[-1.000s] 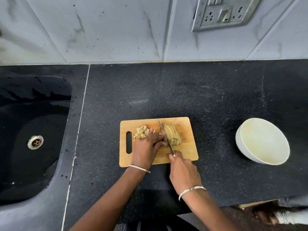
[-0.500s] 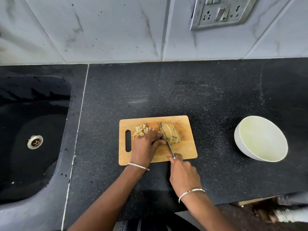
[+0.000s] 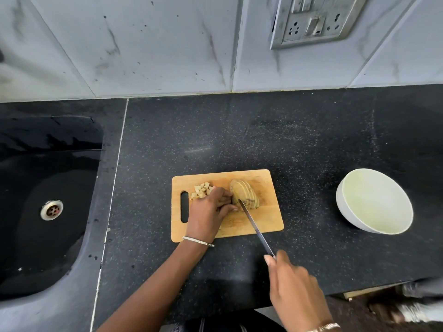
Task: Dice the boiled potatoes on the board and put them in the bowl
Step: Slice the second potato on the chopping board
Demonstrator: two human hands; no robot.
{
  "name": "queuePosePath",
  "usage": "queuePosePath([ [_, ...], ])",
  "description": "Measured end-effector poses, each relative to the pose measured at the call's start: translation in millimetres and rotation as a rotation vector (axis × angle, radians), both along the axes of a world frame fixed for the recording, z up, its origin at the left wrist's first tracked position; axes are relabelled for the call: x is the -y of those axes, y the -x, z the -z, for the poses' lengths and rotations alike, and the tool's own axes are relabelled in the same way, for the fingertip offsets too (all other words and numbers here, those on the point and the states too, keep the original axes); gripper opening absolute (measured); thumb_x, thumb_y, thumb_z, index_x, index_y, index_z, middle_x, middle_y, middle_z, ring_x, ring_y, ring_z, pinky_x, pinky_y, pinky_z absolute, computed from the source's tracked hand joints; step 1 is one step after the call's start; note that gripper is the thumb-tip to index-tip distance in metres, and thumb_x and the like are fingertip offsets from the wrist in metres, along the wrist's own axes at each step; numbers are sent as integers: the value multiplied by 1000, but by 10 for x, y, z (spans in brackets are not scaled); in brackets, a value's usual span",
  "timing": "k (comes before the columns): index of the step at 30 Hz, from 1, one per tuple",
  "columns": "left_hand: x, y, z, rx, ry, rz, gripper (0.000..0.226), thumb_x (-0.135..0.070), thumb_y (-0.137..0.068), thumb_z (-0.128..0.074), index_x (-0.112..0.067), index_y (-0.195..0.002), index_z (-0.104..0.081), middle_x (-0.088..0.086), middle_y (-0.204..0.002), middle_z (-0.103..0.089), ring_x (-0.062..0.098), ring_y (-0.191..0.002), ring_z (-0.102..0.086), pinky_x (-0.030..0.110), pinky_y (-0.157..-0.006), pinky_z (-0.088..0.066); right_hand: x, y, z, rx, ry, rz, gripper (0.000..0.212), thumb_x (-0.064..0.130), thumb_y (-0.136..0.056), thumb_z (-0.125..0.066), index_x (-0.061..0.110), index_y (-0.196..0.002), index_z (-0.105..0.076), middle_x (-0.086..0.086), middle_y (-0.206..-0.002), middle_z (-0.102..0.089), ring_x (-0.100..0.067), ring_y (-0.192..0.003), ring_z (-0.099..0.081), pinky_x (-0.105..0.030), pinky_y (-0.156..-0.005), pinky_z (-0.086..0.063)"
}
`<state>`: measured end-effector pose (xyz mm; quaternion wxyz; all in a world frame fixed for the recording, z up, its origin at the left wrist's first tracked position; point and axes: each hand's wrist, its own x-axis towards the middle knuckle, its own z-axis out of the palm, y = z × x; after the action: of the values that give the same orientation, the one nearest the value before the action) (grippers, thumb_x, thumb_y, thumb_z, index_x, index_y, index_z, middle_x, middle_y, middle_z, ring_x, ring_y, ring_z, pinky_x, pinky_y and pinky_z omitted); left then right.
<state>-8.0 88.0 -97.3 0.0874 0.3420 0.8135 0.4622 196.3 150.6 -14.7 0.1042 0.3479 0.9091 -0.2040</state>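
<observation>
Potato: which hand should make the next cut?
Right. The right hand grips the knife, whose tip is at the sliced potato. The left hand is busy holding the potato steady.

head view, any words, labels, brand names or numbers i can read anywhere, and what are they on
No readable text anywhere in this view.
Switch plate on the wall tiles: sockets and switches only; any marking is too small or blurred to read.
Cutting board: plain wood, no print.
Bowl: plain white, no logo showing.
Knife: no mark legible on the blade.
</observation>
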Motion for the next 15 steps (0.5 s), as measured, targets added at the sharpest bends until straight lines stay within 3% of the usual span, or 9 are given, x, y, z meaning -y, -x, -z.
queuePosePath([
  [3, 26, -23, -33, 8, 42, 30, 35, -28, -74, -80, -16, -102, -64, -10, -92, -74, -6, -89, -66, 13, -80, -53, -69, -54, -67, -77, -3, 58, 35, 54, -96, -8, 29, -92, -32, 3, -68, -55, -16, -59, -47, -29, -55, -36],
  [8, 0, 145, -246, -171, 218, 72, 43, -18, -85, -71, -31, -123, -54, -10, -108, -70, 11, -98, -67, 34, -82, -55, -256, -60, 50, -217, -24, 145, 44, 59, -90, -9, 25, -84, -37, 2, -74, -65, -25, -73, -63, -40, -60, -41],
  [12, -171, 415, -516, -481, 447, 424, 71, -7, -84, -65, -43, -140, -38, -3, -137, -46, 20, -122, -41, 38, -97, -45, -369, -78, 129, -268, 16, 210, 49, 61, -89, -14, 23, -82, -44, 2, -72, -66, -27, -70, -63, -43, -63, -44],
  [15, -397, 543, -650, -592, 596, 717, 79, -5, -86, -58, -49, -144, -25, -3, -154, -23, 24, -139, -24, 42, -104, -40, -379, -114, 166, -276, 42, 237, 49, 61, -89, -16, 22, -81, -45, 2, -76, -68, -27, -75, -63, -43, -65, -45],
])
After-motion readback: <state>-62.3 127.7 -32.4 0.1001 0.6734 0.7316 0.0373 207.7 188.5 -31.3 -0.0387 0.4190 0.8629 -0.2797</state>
